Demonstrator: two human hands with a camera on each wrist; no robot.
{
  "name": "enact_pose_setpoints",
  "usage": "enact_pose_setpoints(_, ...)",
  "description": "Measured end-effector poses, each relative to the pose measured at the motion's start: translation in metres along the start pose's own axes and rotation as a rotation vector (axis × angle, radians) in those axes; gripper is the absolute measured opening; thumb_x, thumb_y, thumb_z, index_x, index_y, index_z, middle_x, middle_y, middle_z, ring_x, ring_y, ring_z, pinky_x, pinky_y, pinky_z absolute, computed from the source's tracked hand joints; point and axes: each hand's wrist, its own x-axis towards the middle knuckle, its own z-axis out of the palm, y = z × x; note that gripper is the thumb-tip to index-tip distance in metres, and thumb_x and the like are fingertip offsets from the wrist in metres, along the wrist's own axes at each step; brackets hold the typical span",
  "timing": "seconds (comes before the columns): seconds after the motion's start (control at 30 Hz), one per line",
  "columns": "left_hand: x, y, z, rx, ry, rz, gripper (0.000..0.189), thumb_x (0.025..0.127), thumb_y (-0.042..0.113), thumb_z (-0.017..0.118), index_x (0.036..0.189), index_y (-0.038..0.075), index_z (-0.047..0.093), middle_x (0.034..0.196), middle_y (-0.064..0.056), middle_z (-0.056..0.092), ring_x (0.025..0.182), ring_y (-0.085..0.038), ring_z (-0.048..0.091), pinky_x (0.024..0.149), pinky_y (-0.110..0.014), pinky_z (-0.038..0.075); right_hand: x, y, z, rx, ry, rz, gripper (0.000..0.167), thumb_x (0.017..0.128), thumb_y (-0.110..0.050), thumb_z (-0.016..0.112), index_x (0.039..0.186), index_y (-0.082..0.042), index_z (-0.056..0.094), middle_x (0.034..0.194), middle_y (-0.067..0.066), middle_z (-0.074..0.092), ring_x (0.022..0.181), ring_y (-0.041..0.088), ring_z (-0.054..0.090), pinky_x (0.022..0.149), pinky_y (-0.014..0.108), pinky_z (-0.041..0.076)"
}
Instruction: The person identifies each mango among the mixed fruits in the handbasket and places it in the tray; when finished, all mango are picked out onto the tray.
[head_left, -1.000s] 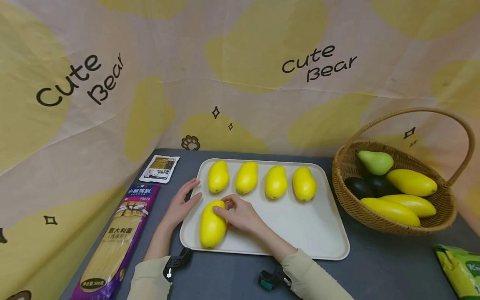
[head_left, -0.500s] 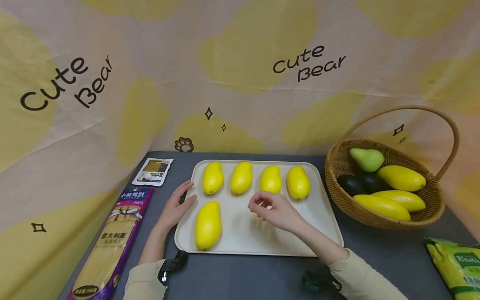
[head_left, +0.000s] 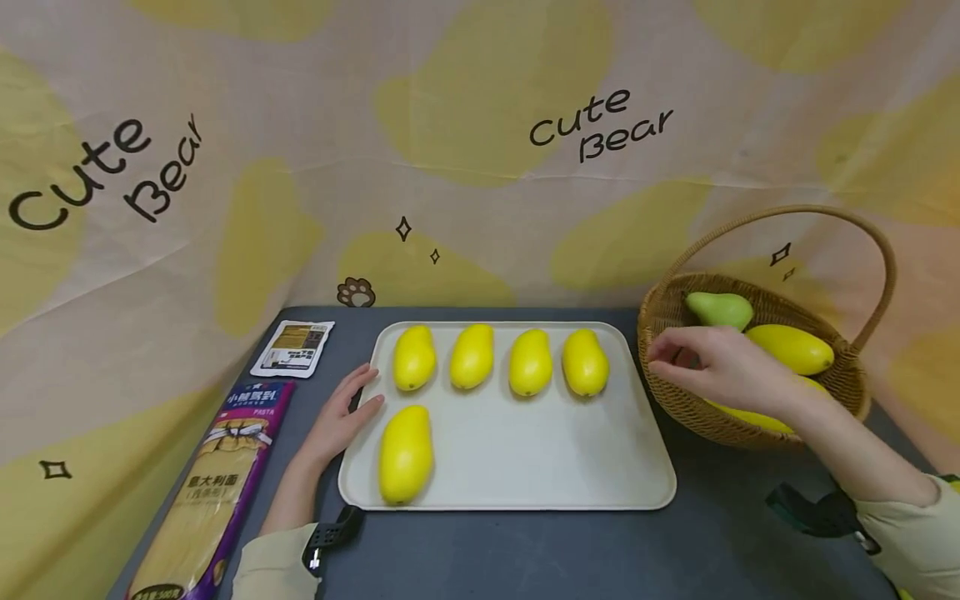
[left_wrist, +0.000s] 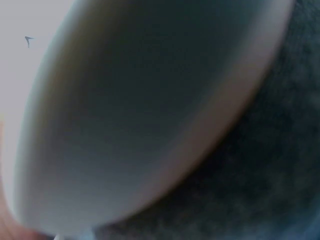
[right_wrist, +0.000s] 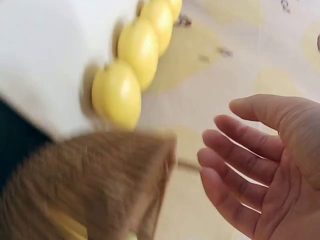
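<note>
A white tray (head_left: 517, 454) carries a back row of several yellow mangoes (head_left: 531, 362). One more mango (head_left: 406, 455) lies at its front left. My left hand (head_left: 337, 421) rests at the tray's left edge, fingers relaxed and holding nothing. Over the left part of a wicker basket (head_left: 697, 417) hovers my right hand (head_left: 723, 367). Its fingers are loosely bent with nothing in them, as the right wrist view also shows. A green pear (head_left: 720, 309) and yellow mangoes (head_left: 791, 348) lie in the basket; the hand hides the dark fruits there. Blurred pale shapes fill the left wrist view.
At the left lie a purple pasta pack (head_left: 217, 492) and a small white packet (head_left: 293, 348). The basket's tall handle (head_left: 795, 208) arches above it. A patterned cloth (head_left: 465, 125) hangs behind the grey table (head_left: 487, 554).
My right hand has let go of the front-left mango and moved right, across the tray to the basket. The left hand stays at the tray's edge. The head view has turned slightly right.
</note>
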Motion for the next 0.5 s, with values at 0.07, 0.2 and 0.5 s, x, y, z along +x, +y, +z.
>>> enact_pose_setpoints(0.07,-0.001,0.0,-0.001,0.004,-0.008,-0.001,0.055,0.098,0.025,0.058,0.145,0.001,0.042,0.158,-0.015,0.024,0.145,-0.037,0.016,0.114,-0.061,0.011,-0.006,0.016,-0.014,-0.069,-0.033,0.045,0.011,0.09,-0.017,0.071,0.1,-0.016,0.069,0.082,-0.013,0.063,0.073,0.004,0.058,0.063,0.024,0.051)
enact_pose_setpoints(0.2,-0.002,0.0,-0.002,0.012,-0.007,0.0,0.055,0.098,0.026,0.059,0.145,0.002,0.043,0.158,-0.016,0.024,0.144,-0.039,0.018,0.113,-0.062,0.013,-0.015,0.054,-0.035,-0.184,-0.121,0.128,0.018,0.089,-0.02,0.072,0.104,-0.01,0.069,0.089,-0.007,0.066,0.078,0.013,0.062,0.066,0.033,0.053)
enact_pose_setpoints(0.5,-0.003,0.0,-0.002,-0.001,-0.006,-0.007,0.053,0.098,0.025,0.059,0.144,0.003,0.045,0.158,-0.016,0.024,0.144,-0.039,0.018,0.113,-0.062,0.013,-0.027,0.132,-0.061,-0.317,-0.245,0.332,0.048,0.09,-0.016,0.067,0.122,0.017,0.053,0.112,0.037,0.059,0.103,0.055,0.054,0.08,0.06,0.047)
